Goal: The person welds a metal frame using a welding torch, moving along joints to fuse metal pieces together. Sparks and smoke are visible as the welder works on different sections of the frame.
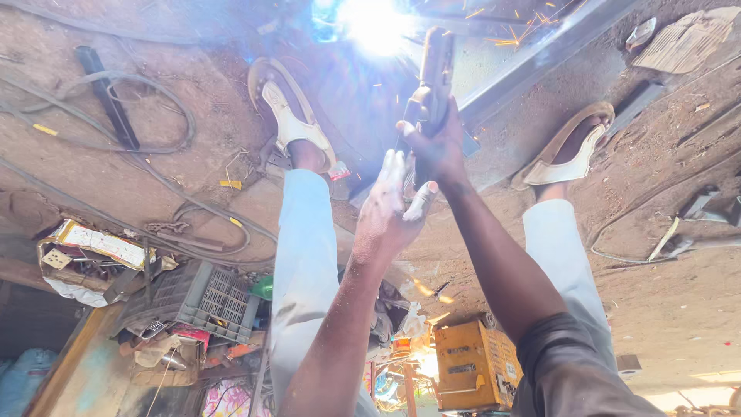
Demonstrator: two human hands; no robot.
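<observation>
My right hand (436, 147) is closed around a dark welding electrode holder (434, 73) that points up the frame. At the holder's tip a white-blue welding arc (376, 23) glares and throws orange sparks. The arc sits by a long grey steel bar (540, 58) lying diagonally on the dirt floor. My left hand (394, 208) has its fingers spread and rests against my right wrist, just below the holder. My legs are in pale trousers, with a sandalled foot on the left (289, 116) and another on the right (571, 154) either side of the weld.
Black cables (154, 147) loop over the dirt at the left. A grey plastic crate (208, 297) and scrap clutter lie lower left, and a yellow machine box (471, 367) stands at the bottom centre. Cardboard (687, 38) is at the top right, metal offcuts (695, 212) at the right.
</observation>
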